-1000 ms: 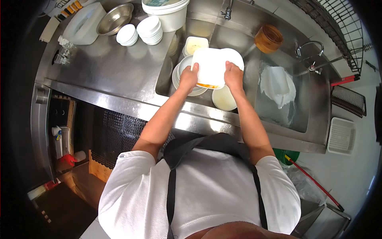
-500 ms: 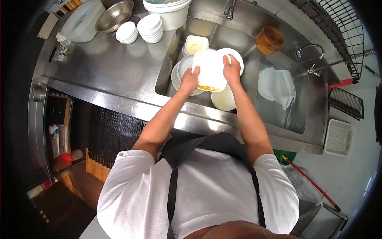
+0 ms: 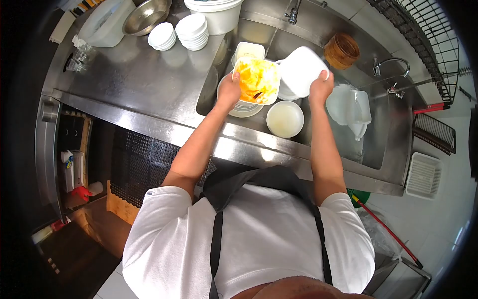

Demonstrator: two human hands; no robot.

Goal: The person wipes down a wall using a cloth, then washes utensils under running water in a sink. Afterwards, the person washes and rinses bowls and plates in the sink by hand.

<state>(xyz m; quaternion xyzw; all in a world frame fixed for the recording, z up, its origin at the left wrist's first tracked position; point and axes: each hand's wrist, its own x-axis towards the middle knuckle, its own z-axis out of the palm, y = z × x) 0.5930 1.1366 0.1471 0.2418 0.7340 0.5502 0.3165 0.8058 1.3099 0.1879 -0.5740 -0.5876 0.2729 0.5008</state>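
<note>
My left hand (image 3: 229,91) is closed on the rim of a square white dish (image 3: 271,84) smeared with orange-yellow sauce and a dark scrap. On the other side, my right hand (image 3: 321,90) grips the edge of a clean-looking square white plate (image 3: 301,70), tilted beside the dish. Both are held above the left sink basin. Below them sit a round white bowl (image 3: 285,119) with cloudy liquid, stacked round plates (image 3: 245,110) and a square white container (image 3: 250,50), partly covered by the dish.
Stacks of small white bowls (image 3: 192,31), a metal bowl (image 3: 146,17) and a white bucket (image 3: 215,17) stand on the left counter. Clear plastic containers (image 3: 356,109) lie in the right basin (image 3: 376,142). A bamboo steamer (image 3: 341,51) sits behind, near a faucet (image 3: 393,60).
The two square pieces, held together before, are now apart. My right hand has moved right with the plate, and the sauce-smeared inside of the dish in my left hand now shows.
</note>
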